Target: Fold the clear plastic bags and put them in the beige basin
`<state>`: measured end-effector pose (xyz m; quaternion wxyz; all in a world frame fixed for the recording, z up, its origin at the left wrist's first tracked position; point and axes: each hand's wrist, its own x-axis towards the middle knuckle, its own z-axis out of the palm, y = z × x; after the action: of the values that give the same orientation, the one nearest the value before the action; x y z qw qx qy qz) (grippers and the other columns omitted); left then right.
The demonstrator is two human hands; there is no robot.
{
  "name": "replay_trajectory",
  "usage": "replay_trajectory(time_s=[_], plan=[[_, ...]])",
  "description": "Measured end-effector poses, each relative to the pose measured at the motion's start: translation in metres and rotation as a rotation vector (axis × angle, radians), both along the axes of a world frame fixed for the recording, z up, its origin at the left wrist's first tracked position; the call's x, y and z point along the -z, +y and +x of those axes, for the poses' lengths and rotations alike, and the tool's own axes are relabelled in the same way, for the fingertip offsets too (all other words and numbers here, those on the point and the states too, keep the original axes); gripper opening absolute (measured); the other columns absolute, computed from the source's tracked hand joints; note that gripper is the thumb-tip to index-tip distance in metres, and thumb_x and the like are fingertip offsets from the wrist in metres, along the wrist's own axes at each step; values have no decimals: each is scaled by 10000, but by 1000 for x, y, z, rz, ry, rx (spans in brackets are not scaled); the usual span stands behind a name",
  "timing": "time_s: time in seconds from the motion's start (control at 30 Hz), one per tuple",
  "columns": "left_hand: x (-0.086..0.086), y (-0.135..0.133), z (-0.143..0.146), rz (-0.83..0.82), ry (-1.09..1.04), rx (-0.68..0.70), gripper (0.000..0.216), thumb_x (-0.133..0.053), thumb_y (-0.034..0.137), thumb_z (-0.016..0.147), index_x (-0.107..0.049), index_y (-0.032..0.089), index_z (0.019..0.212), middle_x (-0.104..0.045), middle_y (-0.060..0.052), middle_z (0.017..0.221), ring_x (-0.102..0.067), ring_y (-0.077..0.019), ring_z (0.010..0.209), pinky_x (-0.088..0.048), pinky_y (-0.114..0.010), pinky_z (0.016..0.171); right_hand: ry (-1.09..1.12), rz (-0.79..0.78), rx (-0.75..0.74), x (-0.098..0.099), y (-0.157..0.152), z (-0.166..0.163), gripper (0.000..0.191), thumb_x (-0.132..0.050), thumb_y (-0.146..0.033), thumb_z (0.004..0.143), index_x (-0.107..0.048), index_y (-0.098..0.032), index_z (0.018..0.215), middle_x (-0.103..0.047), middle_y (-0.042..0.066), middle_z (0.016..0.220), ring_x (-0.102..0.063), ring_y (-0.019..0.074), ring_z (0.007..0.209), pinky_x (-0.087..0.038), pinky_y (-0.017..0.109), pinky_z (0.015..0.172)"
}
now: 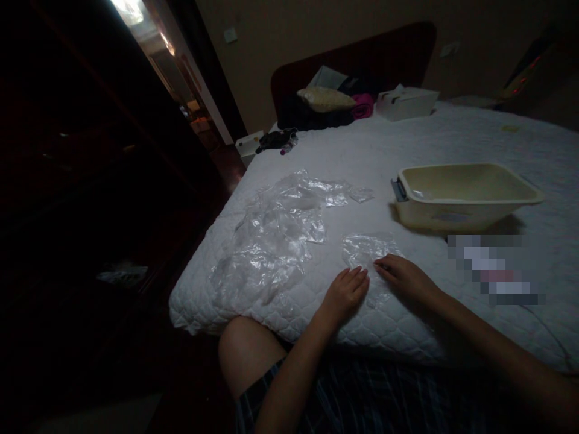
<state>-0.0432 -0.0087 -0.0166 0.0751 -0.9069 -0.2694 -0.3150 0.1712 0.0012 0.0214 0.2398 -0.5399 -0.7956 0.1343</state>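
Observation:
A clear plastic bag lies crinkled on the white quilted bed cover in front of me. My left hand rests palm down at its near left edge, fingers stretched out flat. On the opposite side, my right hand has thumb and fingertips pinched together on the film. Left of both hands spreads a loose heap of clear plastic bags, overlapping one another.
Beyond my right hand stands a cream plastic bin with a grey handle. A blurred-out item with a cable lies nearer. White boxes, a pillow and dark cloth are by the headboard. The bed's edge drops off left.

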Motion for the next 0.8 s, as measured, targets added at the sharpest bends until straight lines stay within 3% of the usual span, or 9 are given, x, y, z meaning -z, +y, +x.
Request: replay_trajectory(time_s=[0.2, 0.43, 0.67, 0.8], plan=[[3, 1, 0, -26, 57, 1, 226, -424, 170, 931, -620, 131, 1038, -636, -89, 1192, -538, -197, 1192, -448, -395, 1006, 18, 247, -28, -14, -27, 3, 265, -444, -283, 896, -618, -187, 1072, -651, 104, 1001, -612, 217, 925, -496, 367, 823], [0, -2, 1, -51, 105, -34, 268, -448, 190, 923, -558, 136, 1162, -609, -109, 1224, -506, -190, 1221, -435, -387, 1013, -246, 397, -335, -16, -77, -5, 246, -571, -309, 852, -609, -164, 1047, -651, 101, 959, -591, 204, 865, -468, 340, 758], [-1, -4, 2, 71, 171, -52, 326, -399, 208, 932, -539, 150, 1221, -490, -118, 1368, -452, -234, 1270, -431, -423, 1006, -340, 470, -306, 4, -80, -33, 146, -543, -237, 857, -630, -140, 922, -646, 74, 800, -575, 198, 752, -440, 346, 717], [-5, -5, 3, 63, 263, -30, 334, -386, 189, 935, -529, 138, 1233, -509, -115, 1351, -442, -212, 1279, -396, -412, 1038, -309, 433, -283, 8, -78, -36, 161, -479, -161, 874, -636, -148, 908, -649, 65, 764, -576, 183, 714, -438, 328, 682]])
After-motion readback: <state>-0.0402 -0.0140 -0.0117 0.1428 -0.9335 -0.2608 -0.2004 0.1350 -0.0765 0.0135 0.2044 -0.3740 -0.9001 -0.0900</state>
